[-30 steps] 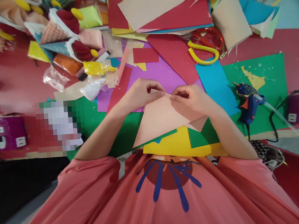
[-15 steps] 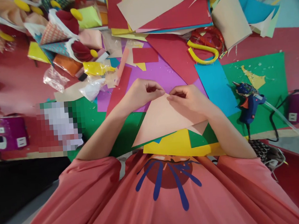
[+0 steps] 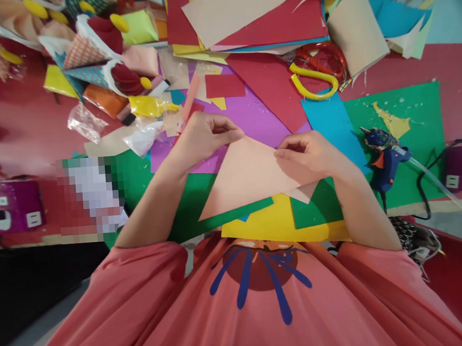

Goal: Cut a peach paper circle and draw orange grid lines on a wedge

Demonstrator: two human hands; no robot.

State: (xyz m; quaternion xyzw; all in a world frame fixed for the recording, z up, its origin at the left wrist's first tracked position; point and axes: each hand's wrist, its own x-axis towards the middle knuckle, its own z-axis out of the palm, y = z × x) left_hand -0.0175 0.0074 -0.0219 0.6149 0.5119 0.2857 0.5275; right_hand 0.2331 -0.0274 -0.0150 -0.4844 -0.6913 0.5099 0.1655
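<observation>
A folded sheet of peach paper [image 3: 250, 174] is held between my two hands, its wide face toward me. My left hand [image 3: 208, 132] pinches the top corner between thumb and fingers. Farther right, my right hand [image 3: 307, 154] pinches the slanting upper edge, with part of the sheet behind its palm. A small flap of the paper shows below at the right. Under it lie a green sheet [image 3: 193, 196] and a yellow sheet [image 3: 258, 224], along the table's near edge.
At the right a blue glue gun [image 3: 390, 156] with a clear stick rests on green paper. Scissors with yellow and red handles [image 3: 315, 85] lie behind my right hand. Finished paper cones [image 3: 83, 49] and small bags crowd the back left. A paper stack [image 3: 260, 20] is at the back.
My left hand has slid left and slightly up with the paper's corner. My right hand has moved right and a little down along the edge, so the hands are farther apart.
</observation>
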